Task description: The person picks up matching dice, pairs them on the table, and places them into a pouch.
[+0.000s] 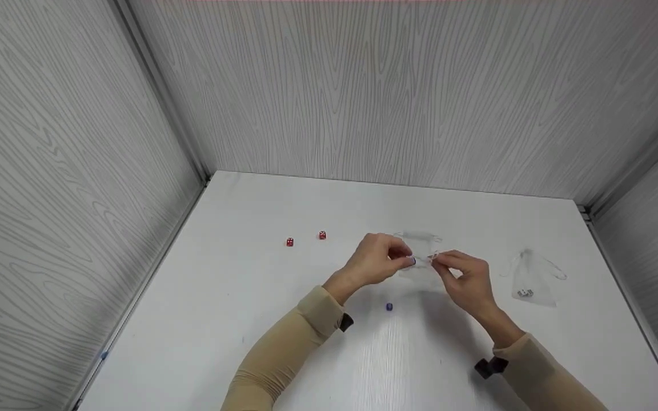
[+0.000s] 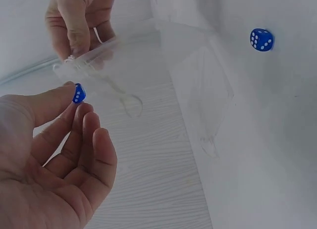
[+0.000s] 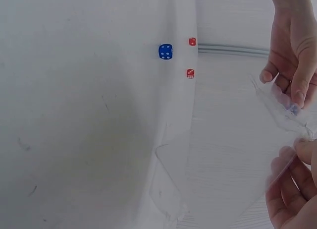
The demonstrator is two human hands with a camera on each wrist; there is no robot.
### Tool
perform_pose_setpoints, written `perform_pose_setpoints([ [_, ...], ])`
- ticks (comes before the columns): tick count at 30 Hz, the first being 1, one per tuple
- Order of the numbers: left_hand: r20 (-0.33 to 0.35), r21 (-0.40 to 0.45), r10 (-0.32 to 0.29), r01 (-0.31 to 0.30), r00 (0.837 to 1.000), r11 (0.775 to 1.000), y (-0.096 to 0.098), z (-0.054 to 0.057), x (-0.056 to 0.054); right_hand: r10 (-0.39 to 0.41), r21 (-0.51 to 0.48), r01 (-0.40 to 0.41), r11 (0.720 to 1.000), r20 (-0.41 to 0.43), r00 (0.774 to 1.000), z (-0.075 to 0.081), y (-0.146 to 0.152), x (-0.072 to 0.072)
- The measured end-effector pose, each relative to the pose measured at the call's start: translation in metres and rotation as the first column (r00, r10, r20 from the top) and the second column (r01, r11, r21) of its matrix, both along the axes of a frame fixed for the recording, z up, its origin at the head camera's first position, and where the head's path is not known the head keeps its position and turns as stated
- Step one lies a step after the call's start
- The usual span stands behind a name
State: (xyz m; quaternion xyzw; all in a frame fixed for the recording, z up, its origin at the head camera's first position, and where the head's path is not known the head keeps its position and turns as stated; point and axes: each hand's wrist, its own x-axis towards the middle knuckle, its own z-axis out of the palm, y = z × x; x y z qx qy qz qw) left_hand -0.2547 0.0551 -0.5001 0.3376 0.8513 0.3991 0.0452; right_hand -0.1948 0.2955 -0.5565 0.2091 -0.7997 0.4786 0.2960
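The held blue die [image 2: 79, 93] is smooth, glossy plastic; the held pouch [image 2: 136, 55] is sheer (cloth or plastic cannot be told). Wall panels [image 1: 363, 85] show wood grain; the sleeves [image 1: 283, 348] are matt cloth.

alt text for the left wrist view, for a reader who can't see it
A left hand pinches a blue die close to a see-through bag held by the right hand. A second blue die lies at upper right on a white table.

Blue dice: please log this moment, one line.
left hand: pinches blue die | right hand: holds sheer bag | other blue die: on table
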Motion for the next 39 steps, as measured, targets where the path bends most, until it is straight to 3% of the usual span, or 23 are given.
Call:
perform_pose_setpoints([
  [10,0.001,0.042,0.03,-0.03,1.0,0.999,-0.009,-0.004,0.001,-0.024,0.001,0.024,1.0,-0.037,0.999,0.0,0.006,0.001],
  [18,0.027,0.012,0.021,-0.021,0.999,1.0,-0.024,-0.02,0.001,-0.031,0.001,0.031,1.0,-0.071,0.997,-0.002,0.012,0.001],
  [25,0.114,-0.08,0.011,-0.002,0.993,0.997,-0.032,-0.044,0.002,-0.031,-0.015,0.03,0.999,-0.075,0.997,0.001,0.017,0.002],
  [31,0.192,-0.196,-0.001,0.039,0.981,0.98,-0.031,-0.064,0.006,-0.05,-0.024,0.048,0.999,-0.07,0.996,0.005,0.019,0.003],
  [39,0.216,-0.277,-0.025,0.086,0.976,0.957,-0.022,-0.074,0.01,-0.126,-0.014,0.125,0.992,-0.096,0.987,0.006,0.022,0.002],
])
